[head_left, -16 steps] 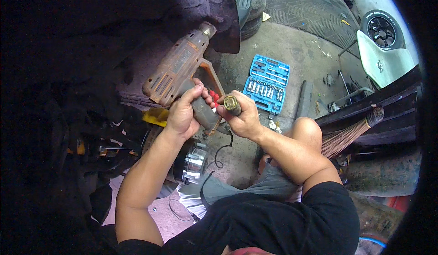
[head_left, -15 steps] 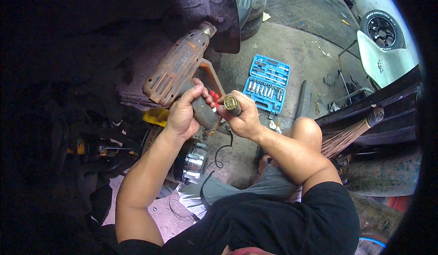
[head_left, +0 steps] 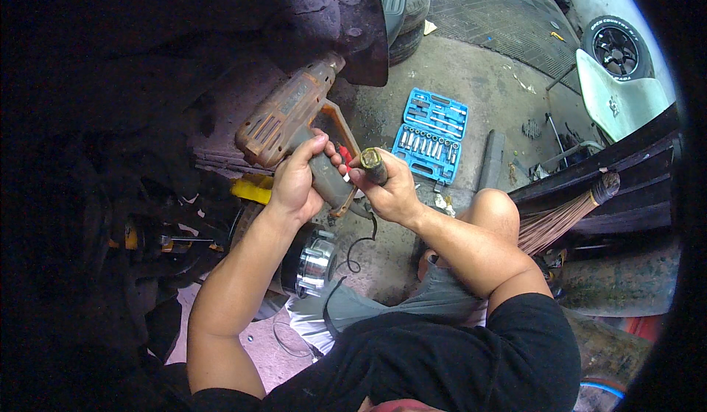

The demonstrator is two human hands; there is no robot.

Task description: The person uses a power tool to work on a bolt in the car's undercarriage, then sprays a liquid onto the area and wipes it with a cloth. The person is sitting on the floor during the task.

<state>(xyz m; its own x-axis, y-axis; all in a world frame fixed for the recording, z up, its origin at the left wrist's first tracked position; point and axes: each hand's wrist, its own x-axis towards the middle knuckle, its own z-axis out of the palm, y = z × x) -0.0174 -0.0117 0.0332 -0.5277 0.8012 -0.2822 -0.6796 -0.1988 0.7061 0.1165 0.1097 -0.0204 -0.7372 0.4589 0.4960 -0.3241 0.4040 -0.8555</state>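
Note:
My left hand (head_left: 298, 176) is wrapped round the grey grip of a worn orange corded impact wrench (head_left: 287, 110), its nose pointing up and away under the dark bodywork. A red trigger (head_left: 345, 154) shows beside the fingers. Between the thumb and fingers of my right hand (head_left: 398, 191) is a dull metal socket (head_left: 375, 170), its open end tilted up toward me. This hand is close to the wrench's guard, and I cannot tell whether they touch. Below the wrench grip is a shiny wheel hub (head_left: 315, 261) with studs.
An opened blue socket set case (head_left: 431, 136) lies on the floor ahead. Dark vehicle bodywork (head_left: 353, 29) overhangs at left. A black cord (head_left: 361, 246) curls below the wrench. At right are a stick broom (head_left: 563, 217), a pale green chair (head_left: 618, 106) and a wheel (head_left: 617, 50).
The impact wrench has tilted slightly, its nose dipping a little lower in view. The socket in my right hand has turned slightly, its open end shifting up. Both grips are kept.

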